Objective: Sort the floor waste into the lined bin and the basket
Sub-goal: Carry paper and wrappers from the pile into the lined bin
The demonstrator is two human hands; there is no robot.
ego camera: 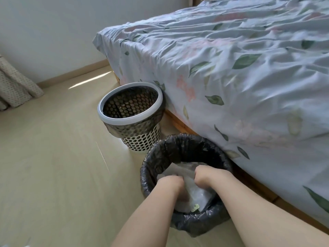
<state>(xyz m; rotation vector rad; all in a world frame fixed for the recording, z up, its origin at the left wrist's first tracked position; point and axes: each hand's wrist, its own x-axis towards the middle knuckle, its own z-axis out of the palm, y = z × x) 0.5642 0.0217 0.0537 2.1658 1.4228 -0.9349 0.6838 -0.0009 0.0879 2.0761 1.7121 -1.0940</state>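
— Both down inside the black-bag-lined round bin [187, 155] beside the floral-sheeted bed [240, 68]?
— Yes: left hand [173, 184] and right hand [203, 176] curled, seemingly gripping crumpled clear plastic waste [199, 193].
— And the perforated white basket [131, 113]?
— Just beyond, on the pale wooden floor [53, 157].

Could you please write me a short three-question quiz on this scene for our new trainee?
1. True or false: both hands are inside the perforated basket.
2. Which container stands nearer the person: A, the perforated basket, or B, the black-lined bin?
3. What lies along the right of both containers?

Key:
1. False: the left hand and right hand push pale plastic waste into the black-lined bin.
2. B.
3. The bed.
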